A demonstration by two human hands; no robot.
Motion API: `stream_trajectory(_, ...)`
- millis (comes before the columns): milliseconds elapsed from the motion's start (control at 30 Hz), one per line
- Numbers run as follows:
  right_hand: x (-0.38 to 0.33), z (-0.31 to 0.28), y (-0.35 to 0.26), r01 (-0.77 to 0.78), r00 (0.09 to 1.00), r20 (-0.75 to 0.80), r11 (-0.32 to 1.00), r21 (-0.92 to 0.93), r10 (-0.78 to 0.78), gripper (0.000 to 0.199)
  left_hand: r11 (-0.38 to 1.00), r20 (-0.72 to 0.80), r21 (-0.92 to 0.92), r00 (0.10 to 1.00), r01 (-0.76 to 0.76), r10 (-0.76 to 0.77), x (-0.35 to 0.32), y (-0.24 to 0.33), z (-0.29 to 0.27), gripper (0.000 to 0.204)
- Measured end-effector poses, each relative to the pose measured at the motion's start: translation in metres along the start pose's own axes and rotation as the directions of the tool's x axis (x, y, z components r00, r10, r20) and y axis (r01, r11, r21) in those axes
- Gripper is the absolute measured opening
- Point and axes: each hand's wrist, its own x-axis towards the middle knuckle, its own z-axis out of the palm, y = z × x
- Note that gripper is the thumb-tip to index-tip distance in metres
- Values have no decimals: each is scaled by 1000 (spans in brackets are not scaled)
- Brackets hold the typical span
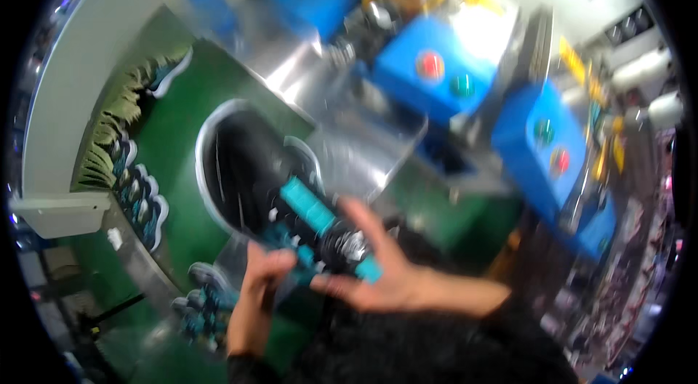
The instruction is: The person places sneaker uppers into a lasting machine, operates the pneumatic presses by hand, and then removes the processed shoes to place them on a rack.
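A black shoe with teal parts (308, 207) is in front of me, smeared by motion. My right hand (382, 264) grips its near end, thumb on one side and fingers on the other, beside a crumpled shiny patch (354, 244). Along its left side my left hand (263, 268) is closed, its thumb bent toward the shoe and its other fingers partly hidden. Just beyond is a large dark oval with a white rim (201, 159). Blur hides whether that oval belongs to the same shoe.
A green surface (171, 140) lies to the left, with several teal-and-black shoes (142, 202) under a fringed curtain (109, 133). More shoes (207, 304) stand lower left. Blue machine housings (429, 68) with red and green buttons rise at the right, beside a metal plate (363, 144).
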Motion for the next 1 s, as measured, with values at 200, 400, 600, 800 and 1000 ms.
stream_trajectory(200, -11, -127, -12, -38, 977, -204, 995, 94, 57, 77, 846, 300, -43, 801, -532, 519, 69, -40, 116, 72)
stream_trajectory(400, 12, -225, -17, 91, 915, -404, 975, 203, -1, 80, 422, 509, 189, 456, -887, 730, 193, 97, 258, 49)
stream_trajectory(600, 96, -267, -59, 61, 866, -499, 980, 189, 42, 84, -150, 657, 652, 454, -743, 602, 447, 228, 422, 59)
stream_trajectory(800, 177, -275, -43, -290, 687, -630, 931, 220, 362, 79, -313, 734, 644, 448, -698, 510, 537, 249, 454, 46)
stream_trajectory(1000, 248, -283, -20, -221, 710, -633, 951, 215, 308, 73, 827, 668, 221, 698, -516, 257, 506, 344, 367, 47)
